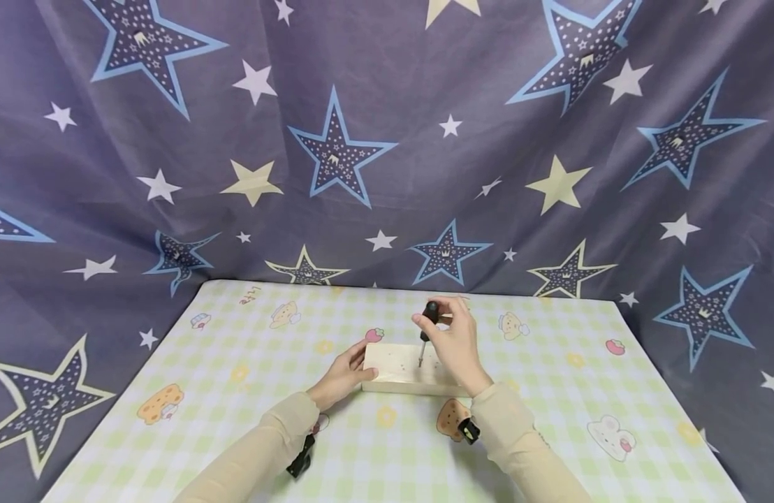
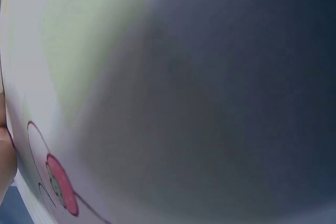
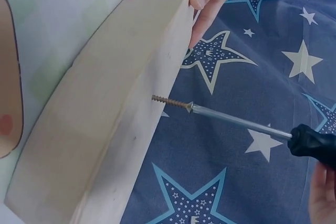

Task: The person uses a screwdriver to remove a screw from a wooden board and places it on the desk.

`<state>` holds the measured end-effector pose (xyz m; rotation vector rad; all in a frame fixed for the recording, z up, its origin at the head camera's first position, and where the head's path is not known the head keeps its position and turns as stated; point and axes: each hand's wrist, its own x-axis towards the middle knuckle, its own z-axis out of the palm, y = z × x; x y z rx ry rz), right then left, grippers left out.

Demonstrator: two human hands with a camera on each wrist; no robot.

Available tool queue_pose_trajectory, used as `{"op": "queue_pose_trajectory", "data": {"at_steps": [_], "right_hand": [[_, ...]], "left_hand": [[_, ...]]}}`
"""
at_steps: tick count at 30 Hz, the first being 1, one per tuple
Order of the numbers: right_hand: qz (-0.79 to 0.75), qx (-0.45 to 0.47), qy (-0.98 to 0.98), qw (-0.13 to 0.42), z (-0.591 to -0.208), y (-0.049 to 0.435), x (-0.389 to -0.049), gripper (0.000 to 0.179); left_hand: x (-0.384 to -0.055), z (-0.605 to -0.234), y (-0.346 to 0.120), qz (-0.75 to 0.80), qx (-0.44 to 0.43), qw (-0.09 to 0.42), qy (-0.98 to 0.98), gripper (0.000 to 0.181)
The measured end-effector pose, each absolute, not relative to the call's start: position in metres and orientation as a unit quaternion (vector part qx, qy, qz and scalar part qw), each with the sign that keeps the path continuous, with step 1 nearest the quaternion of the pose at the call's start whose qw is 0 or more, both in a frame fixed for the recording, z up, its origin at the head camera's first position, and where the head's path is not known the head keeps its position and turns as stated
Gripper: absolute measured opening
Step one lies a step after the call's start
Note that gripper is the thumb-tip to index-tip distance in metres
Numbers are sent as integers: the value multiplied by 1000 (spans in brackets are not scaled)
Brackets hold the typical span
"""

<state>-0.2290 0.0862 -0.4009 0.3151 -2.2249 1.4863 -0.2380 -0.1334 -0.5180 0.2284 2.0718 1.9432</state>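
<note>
A pale wooden block (image 1: 396, 358) lies on the table, several small holes dotting its top face. My left hand (image 1: 339, 377) grips the block's left end, thumb at the near side and fingers behind. Above the block, my right hand (image 1: 459, 344) holds a black-handled screwdriver (image 1: 429, 321), its shaft pointing down. In the right wrist view the screwdriver's tip meets the head of a brownish screw (image 3: 170, 102). That screw stands nearly upright, its point at the block's top face and most of its thread showing. The left wrist view shows mostly blurred cloth and a sliver of finger.
A checked tablecloth (image 1: 236, 419) with cartoon prints covers the table. Behind and beside it hangs a dark star-patterned curtain (image 1: 425, 175). Black wrist camera mounts sit below the left sleeve (image 1: 280, 429) and right sleeve (image 1: 506, 419).
</note>
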Motion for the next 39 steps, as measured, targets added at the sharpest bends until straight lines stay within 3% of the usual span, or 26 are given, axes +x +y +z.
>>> {"op": "queue_pose_trajectory", "data": {"at_steps": [9, 18, 26, 39], "right_hand": [[570, 136, -789, 185, -399, 88, -228, 30], [556, 222, -782, 172, -398, 90, -225, 35], [583, 225, -768, 142, -400, 91, -225, 35], [550, 142, -797, 205, -401, 84, -227, 32]], "left_hand": [[-238, -518, -135, 676, 79, 144, 719, 76], [-238, -517, -134, 679, 77, 140, 717, 75], [-237, -517, -133, 674, 77, 141, 721, 75], [-237, -517, -134, 674, 67, 139, 722, 75]]}}
